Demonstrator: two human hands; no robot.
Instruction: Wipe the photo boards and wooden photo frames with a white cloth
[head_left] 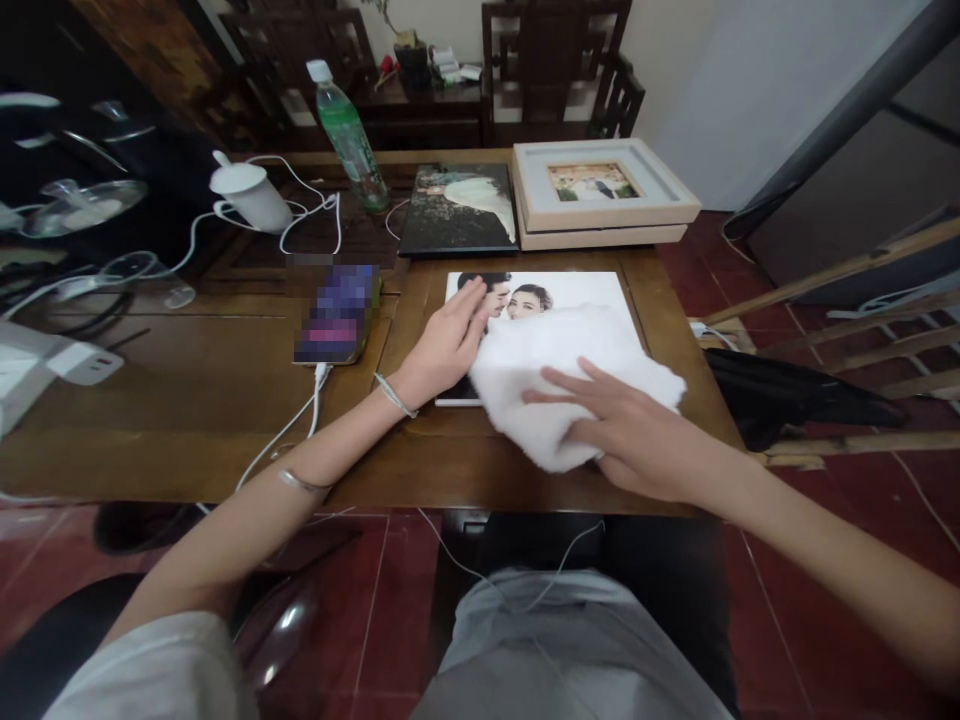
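Observation:
A photo panel (592, 290) with a printed couple lies flat on the wooden table in front of me. My left hand (448, 338) rests on its left side, fingers stretched out and holding nothing. Over the panel's lower right part spreads a white cloth (570, 345), which hides much of the picture and hangs past the panel's near edge. My right hand (637, 430) holds this cloth from the near right, with some fingers extended across the top and others partly hidden in its folds.
Behind the panel lie a dark photo panel (457, 225) and a pale framed picture (607, 200). To the left are a phone (337, 315) on a charging cable, a green bottle (349, 135), a white lidded cup (251, 195) and a clear glass (150, 278). Wooden rails (847, 270) stand at right.

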